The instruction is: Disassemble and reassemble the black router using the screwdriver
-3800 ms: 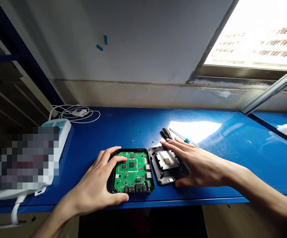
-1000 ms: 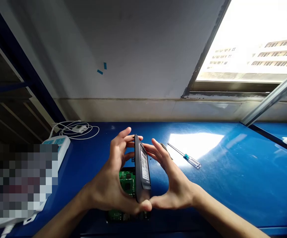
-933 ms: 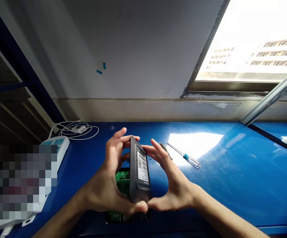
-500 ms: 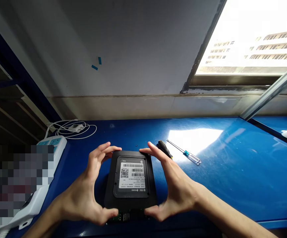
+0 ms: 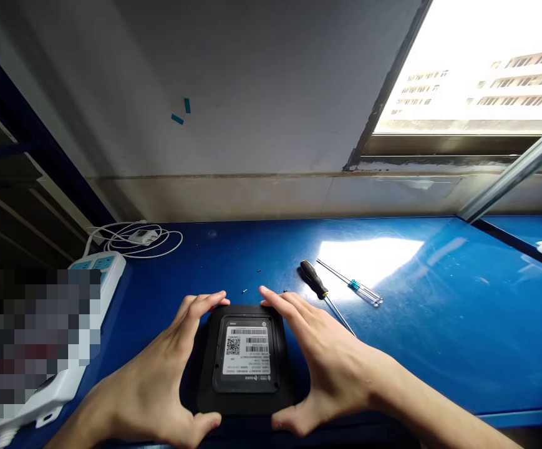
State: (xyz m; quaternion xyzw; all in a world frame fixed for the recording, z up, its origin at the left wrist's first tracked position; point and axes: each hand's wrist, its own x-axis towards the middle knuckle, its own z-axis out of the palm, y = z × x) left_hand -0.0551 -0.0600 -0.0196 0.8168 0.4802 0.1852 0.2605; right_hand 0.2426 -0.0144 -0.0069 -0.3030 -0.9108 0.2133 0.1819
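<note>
A square black electronics box [image 5: 208,399], its underside up, sits low in front of me on the blue table. It carries a white label [image 5: 245,352] with barcodes and a QR code. My left hand [image 5: 158,368] grips the box's left part, fingertips at the far edge and thumb at the near edge. On the right part, my right hand [image 5: 336,362] has the same hold. A few small dark screws [image 5: 244,291] lie beyond the box.
A black-handled screwdriver [image 5: 314,280] and a clear-handled screwdriver [image 5: 364,292] lie beyond my right hand. At the left are a white power strip [image 5: 116,271] and a charger [image 5: 143,237] with a coiled white cable. The wall [image 5: 252,131] closes off the table's far side.
The box has come slightly lower in view, with both hands on it. The green circuit board that showed at its near edge is now out of sight. More of the black screwdriver and the screws shows.
</note>
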